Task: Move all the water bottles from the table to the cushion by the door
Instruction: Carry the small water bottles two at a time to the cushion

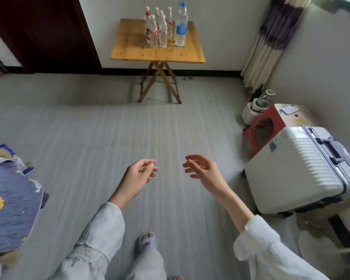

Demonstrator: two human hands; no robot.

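Several clear water bottles [159, 29] with white caps stand upright in a cluster on a small wooden folding table [158, 52] against the far wall. Among them a taller bottle with a blue label [181, 27] stands at the right of the group. My left hand [139, 174] and my right hand [200, 168] hang in front of me over the grey floor, well short of the table. Both hold nothing, with the fingers loosely curled and apart. A dark door [40, 31] is at the far left. No cushion is clearly in view.
A white suitcase [299, 170] lies at the right, with a red box [265, 128] and some jars [263, 102] behind it. A curtain [271, 41] hangs in the far right corner. A blue patterned quilt [10, 201] lies at the left edge. My slippered foot [148, 241] is below.
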